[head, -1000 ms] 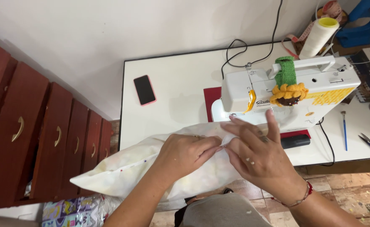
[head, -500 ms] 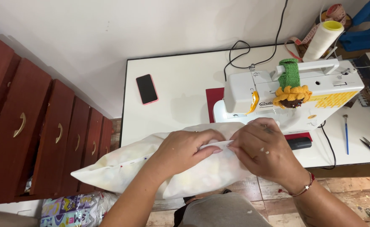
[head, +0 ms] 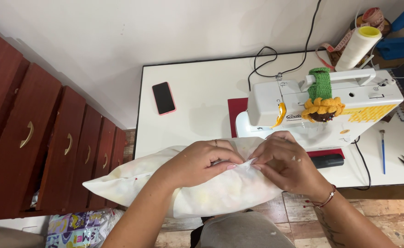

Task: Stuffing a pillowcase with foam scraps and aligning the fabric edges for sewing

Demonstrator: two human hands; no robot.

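A white counter (head: pixel 197 124) with a dark edge stands against a pale wall, and a row of reddish wooden drawers (head: pixel 50 147) with curved brass handles runs along its left side above a tiled floor. On the counter sit a white sewing machine (head: pixel 321 108) with a green and yellow crocheted sunflower (head: pixel 321 103) hung over its top, a dark red mat (head: pixel 237 110) under its left end, and a phone in a pink case (head: pixel 164 98) lying flat well to the left of the machine. A large cone of cream thread (head: pixel 355 46) stands behind the machine, and a black cable (head: pixel 280 64) loops across the counter toward the wall.

A pale cushion (head: pixel 192 193), off-white with faint yellow blotches, lies across the counter's near edge and hangs partly over it, just in front of the machine. Both hands rest on its upper seam. The left hand (head: pixel 197 160), a ring on one finger, has its grip closed, fingertips pinching a fold of the cushion fabric. The right hand (head: pixel 289 167), with a thin cord bracelet at the wrist, meets it from the other side, its grip also clamped on the same fold, so the fingertips of both hands nearly touch. The pinched seam sits directly between the two hands, the cushion's bulk spreading left and below them.
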